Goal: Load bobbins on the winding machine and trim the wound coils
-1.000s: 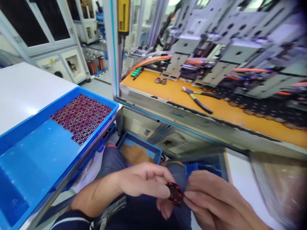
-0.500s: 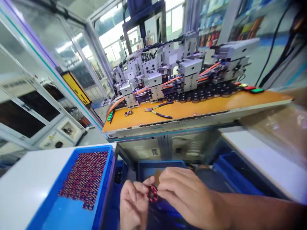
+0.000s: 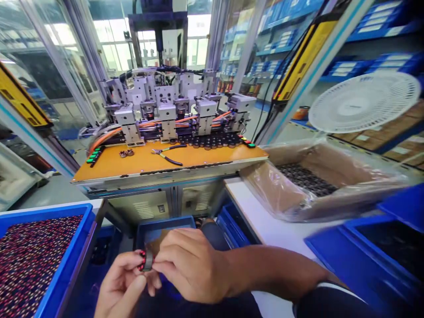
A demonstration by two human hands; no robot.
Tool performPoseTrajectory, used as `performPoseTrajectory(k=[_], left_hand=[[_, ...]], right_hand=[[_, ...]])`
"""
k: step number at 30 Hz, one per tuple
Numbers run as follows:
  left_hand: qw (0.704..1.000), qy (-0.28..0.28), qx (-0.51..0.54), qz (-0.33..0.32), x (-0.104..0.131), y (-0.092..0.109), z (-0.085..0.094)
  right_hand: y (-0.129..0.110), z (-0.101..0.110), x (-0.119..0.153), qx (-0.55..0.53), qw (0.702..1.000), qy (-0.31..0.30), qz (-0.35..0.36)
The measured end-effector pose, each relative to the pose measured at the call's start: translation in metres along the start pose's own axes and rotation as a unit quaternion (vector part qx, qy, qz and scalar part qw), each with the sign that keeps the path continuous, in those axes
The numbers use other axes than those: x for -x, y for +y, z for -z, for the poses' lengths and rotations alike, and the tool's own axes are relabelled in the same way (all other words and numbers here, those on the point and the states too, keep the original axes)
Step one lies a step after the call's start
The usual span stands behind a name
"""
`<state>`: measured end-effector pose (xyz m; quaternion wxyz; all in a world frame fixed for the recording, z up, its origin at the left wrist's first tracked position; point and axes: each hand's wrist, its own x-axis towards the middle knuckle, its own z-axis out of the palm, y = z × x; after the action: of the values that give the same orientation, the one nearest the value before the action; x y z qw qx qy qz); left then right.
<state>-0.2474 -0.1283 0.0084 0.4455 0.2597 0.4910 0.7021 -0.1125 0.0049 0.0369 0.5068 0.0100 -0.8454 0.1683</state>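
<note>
A small round motor part (image 3: 147, 261), with a dark grey rim and red bits on its left face, is held between my two hands low in the view. My left hand (image 3: 122, 282) pinches it from the left, the thumb below and the index finger above. From the right, my right hand (image 3: 188, 265) grips its rim with bent fingers; the thumb and fingertips are close together. The part stands on edge, its grey rim facing me. My right palm and some fingertips are hidden behind the back of that hand.
A blue tray (image 3: 86, 216) of red-and-dark parts is at left. Ahead, an orange-topped bench (image 3: 142, 170) bears a metal fixture (image 3: 167, 115), pliers (image 3: 168, 157) and dark round parts (image 3: 215, 141). On the right stand a plastic-lined carton (image 3: 281, 198), a white fan (image 3: 361, 104) and blue bins (image 3: 351, 260).
The camera has turned right, bringing the carton and fan into view. The part has turned from its red face to show its grey rim. Both hands stay on it.
</note>
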Motion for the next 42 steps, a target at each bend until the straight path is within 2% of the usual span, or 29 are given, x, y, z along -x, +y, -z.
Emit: performPoseTrajectory(k=[3, 6, 8, 11, 13, 14, 16, 19, 23, 25, 29, 32, 34, 35, 37, 39, 42], left_hand=[[0.999, -0.001, 0.02, -0.04, -0.006, -0.001, 0.006], [0.994, -0.024, 0.089, -0.053, -0.012, -0.007, 0.008], [0.991, -0.066, 0.112, -0.013, -0.015, -0.011, 0.007], [0.972, -0.184, 0.105, 0.098, -0.016, -0.016, 0.005], [0.956, -0.244, 0.094, 0.135, -0.015, -0.018, 0.005], [0.955, -0.252, 0.089, 0.131, -0.014, -0.019, 0.005], [0.967, -0.225, 0.078, 0.091, -0.012, -0.019, 0.003], [0.984, -0.171, 0.054, -0.004, -0.011, -0.017, -0.005], [0.982, -0.138, 0.039, -0.124, -0.013, -0.013, -0.016], [0.978, -0.122, 0.034, -0.168, -0.014, -0.012, -0.019], [0.97, -0.099, 0.043, -0.217, -0.015, -0.012, -0.022], [0.967, -0.095, 0.024, -0.234, -0.016, -0.014, -0.019], [0.968, -0.098, 0.006, -0.233, -0.017, -0.017, -0.016], [0.969, -0.101, 0.003, -0.228, -0.018, -0.018, -0.014], [0.97, -0.11, 0.012, -0.216, -0.02, -0.021, -0.009], [0.97, -0.118, 0.028, -0.212, -0.022, -0.023, -0.006], [0.967, -0.13, 0.045, -0.215, -0.025, -0.024, -0.004]], right_hand=[[-0.002, 0.001, -0.002, -0.03, 0.998, 0.013, -0.06], [0.0, -0.001, -0.003, -0.055, 0.998, 0.031, -0.028], [0.004, -0.003, -0.004, -0.048, 0.997, 0.038, 0.038], [0.011, -0.002, -0.003, -0.036, 0.991, 0.03, 0.125], [0.013, 0.001, -0.002, -0.042, 0.988, 0.018, 0.147], [0.013, 0.002, -0.001, -0.044, 0.989, 0.009, 0.143], [0.011, 0.006, 0.002, -0.045, 0.993, -0.005, 0.108], [0.005, 0.01, 0.005, -0.032, 0.999, -0.029, 0.016], [-0.001, 0.015, 0.007, -0.043, 0.992, -0.052, -0.106], [-0.003, 0.016, 0.007, -0.076, 0.985, -0.058, -0.141], [-0.006, 0.015, 0.005, -0.129, 0.975, -0.059, -0.173], [-0.012, 0.009, 0.004, -0.168, 0.961, -0.019, -0.219], [-0.017, 0.006, 0.005, -0.224, 0.926, 0.004, -0.304], [-0.019, 0.004, 0.007, -0.264, 0.896, 0.002, -0.357], [-0.022, 0.001, 0.01, -0.36, 0.817, -0.025, -0.449], [-0.023, -0.002, 0.014, -0.438, 0.742, -0.054, -0.505], [-0.02, -0.007, 0.018, -0.497, 0.67, -0.064, -0.548]])
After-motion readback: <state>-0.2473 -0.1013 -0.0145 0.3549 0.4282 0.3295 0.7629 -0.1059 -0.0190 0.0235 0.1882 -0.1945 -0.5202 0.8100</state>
